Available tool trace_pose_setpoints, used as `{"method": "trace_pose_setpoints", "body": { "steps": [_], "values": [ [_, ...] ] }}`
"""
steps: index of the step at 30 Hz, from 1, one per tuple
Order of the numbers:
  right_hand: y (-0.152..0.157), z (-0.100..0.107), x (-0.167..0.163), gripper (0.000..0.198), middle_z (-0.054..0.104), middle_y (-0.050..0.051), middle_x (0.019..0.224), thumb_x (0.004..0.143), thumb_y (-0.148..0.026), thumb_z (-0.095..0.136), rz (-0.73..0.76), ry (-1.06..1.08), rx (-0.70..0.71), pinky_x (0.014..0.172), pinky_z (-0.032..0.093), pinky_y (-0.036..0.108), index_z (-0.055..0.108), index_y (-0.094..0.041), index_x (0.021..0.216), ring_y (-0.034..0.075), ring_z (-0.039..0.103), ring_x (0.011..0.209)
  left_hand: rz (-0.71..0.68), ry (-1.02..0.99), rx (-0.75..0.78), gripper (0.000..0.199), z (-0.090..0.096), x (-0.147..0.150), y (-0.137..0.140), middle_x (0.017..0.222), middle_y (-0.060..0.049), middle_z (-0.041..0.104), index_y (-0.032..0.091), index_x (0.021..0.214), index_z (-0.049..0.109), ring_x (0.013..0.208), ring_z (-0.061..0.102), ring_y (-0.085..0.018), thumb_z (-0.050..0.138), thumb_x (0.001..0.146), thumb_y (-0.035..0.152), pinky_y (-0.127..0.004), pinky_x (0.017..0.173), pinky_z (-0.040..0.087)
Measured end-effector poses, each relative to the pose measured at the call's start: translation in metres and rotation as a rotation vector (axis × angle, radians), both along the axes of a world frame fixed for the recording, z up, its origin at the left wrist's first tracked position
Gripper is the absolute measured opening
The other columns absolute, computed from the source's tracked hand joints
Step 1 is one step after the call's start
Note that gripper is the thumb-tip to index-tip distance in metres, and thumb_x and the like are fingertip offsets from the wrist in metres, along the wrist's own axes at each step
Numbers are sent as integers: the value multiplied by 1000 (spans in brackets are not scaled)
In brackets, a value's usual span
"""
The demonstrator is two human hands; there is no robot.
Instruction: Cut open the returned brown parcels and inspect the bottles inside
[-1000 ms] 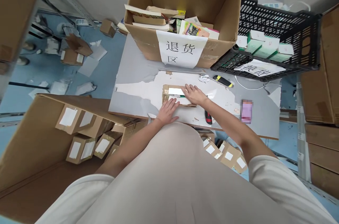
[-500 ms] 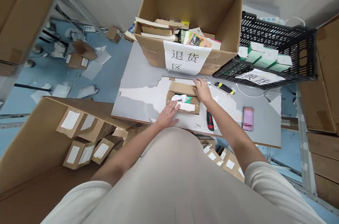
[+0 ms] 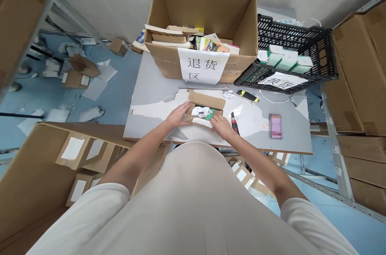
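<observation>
A small open cardboard box (image 3: 206, 99) lies on the table in front of me, its far flap folded back. Crumpled white paper (image 3: 200, 112) and something green (image 3: 214, 115) show inside it. My left hand (image 3: 178, 115) grips the box's left end. At the front right corner, my right hand (image 3: 222, 127) has its fingers curled over the edge. A red-and-black utility knife (image 3: 235, 123) lies just right of that hand. Farther back rest a ball of crumpled paper (image 3: 228, 94) and a yellow-and-black utility knife (image 3: 247, 96).
A large carton (image 3: 169, 66) of books stands at the back, with a black crate (image 3: 327, 60) holding green-and-white boxes beside it. A blurred pink phone-like object (image 3: 275, 126) lies at right. On the left, a big carton (image 3: 33, 158) holds labelled boxes.
My left hand has moved from the box's front to its left end. My right hand has come from the far flap down to the front right corner. The far flap now lies farther back.
</observation>
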State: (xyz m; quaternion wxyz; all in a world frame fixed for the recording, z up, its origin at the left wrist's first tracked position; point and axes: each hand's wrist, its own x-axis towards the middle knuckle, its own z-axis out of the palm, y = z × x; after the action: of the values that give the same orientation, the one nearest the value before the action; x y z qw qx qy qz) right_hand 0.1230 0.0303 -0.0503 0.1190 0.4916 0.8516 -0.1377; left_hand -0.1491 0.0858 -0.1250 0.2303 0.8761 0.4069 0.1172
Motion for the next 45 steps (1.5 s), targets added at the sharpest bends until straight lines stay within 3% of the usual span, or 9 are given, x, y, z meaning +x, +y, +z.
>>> {"method": "trace_pose_setpoints", "body": {
  "steps": [9,14,17,20,24,30,33,38,45],
  "values": [
    [-19,-13,20,23,61,15,105,91,-11,44,42,-53,55,80,36,34,60,-15,108,25,55,97,99,82,-37,90,14,22,8,153,-23,28,3,144,31,142,32,-30,68,70,37,-41,114,33],
    [-21,-13,31,26,62,11,106,97,-28,41,20,66,-89,75,39,30,61,-15,108,21,57,93,-59,169,-111,93,36,6,20,157,-17,24,8,148,25,145,24,-32,63,67,33,-49,116,23],
    [-3,-2,33,31,64,10,107,95,-17,37,-114,128,15,78,38,30,60,-17,116,21,57,97,-76,209,-70,70,55,5,20,149,-13,42,15,140,43,141,32,-32,54,73,29,-56,115,18],
    [22,5,25,32,67,8,110,92,-14,43,4,127,-23,83,36,32,66,-23,112,22,56,103,-135,177,-3,38,66,29,10,119,-11,66,20,110,67,119,56,-28,42,85,31,-49,110,27],
    [46,1,6,29,72,8,97,92,-20,45,136,-84,-208,83,36,33,72,-23,103,24,61,96,-345,236,-66,50,62,73,0,85,-13,72,18,84,73,90,64,-27,35,90,51,-45,95,36],
    [49,9,9,46,68,15,102,92,-51,45,239,-82,-100,87,35,37,74,-15,93,27,58,99,-405,293,58,57,65,81,2,92,-14,71,19,84,75,103,57,-31,44,82,66,-54,109,19],
    [33,20,27,50,64,18,100,94,-50,40,187,-45,79,89,33,41,71,-11,95,29,54,99,-272,313,169,62,77,66,-10,98,-18,69,14,95,74,111,52,-35,46,81,68,-55,114,11],
    [-5,3,56,58,59,20,122,92,-55,39,-224,13,278,102,23,51,58,-11,125,34,46,112,179,379,165,86,65,48,-47,136,-26,52,6,135,51,132,37,-42,47,79,71,-63,114,-1],
    [-25,-63,57,63,64,20,118,97,-47,28,-483,234,72,95,36,41,37,-4,141,29,55,110,396,286,-56,104,18,53,-57,154,-29,20,2,151,12,144,24,-36,46,80,71,-61,112,22]
  ]
}}
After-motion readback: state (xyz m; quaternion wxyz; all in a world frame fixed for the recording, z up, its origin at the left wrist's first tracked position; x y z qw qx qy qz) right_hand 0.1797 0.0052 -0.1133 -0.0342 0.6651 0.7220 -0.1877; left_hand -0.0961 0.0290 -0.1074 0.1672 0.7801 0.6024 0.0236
